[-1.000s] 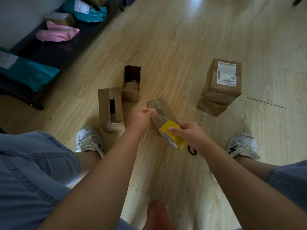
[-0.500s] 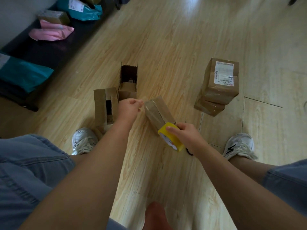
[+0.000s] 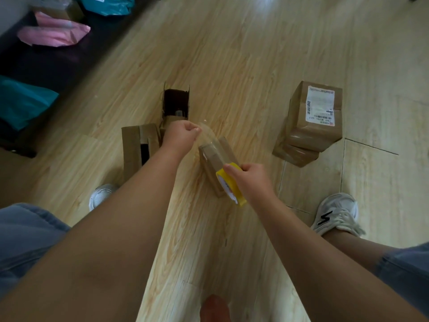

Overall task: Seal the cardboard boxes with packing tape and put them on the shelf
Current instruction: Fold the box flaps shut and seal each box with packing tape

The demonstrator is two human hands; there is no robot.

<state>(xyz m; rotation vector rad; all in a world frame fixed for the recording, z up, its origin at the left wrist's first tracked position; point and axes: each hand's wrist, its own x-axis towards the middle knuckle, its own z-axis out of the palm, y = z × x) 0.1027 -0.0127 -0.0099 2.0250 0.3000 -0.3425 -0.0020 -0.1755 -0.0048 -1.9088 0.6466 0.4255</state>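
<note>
A small cardboard box [image 3: 212, 159] lies on the wooden floor between my feet. My right hand [image 3: 251, 180] grips a yellow roll of packing tape [image 3: 229, 185] at the box's near end. My left hand [image 3: 182, 133] pinches the free end of the clear tape strip [image 3: 209, 138], stretched out up and to the left over the box. Left of it stands a box with parted flaps [image 3: 139, 147], and an open box [image 3: 175, 105] stands behind my left hand.
Two sealed boxes are stacked at the right, the top box [image 3: 315, 117] bearing a shipping label. A low dark shelf [image 3: 46, 66] along the left wall holds pink [image 3: 53, 34] and teal [image 3: 23, 101] mailer bags and a small box. My shoes [image 3: 336, 212] flank the work spot.
My left hand has moved up and to the left, away from the roll, pulling a longer strip of tape out. The right hand holds the roll near the box's end.
</note>
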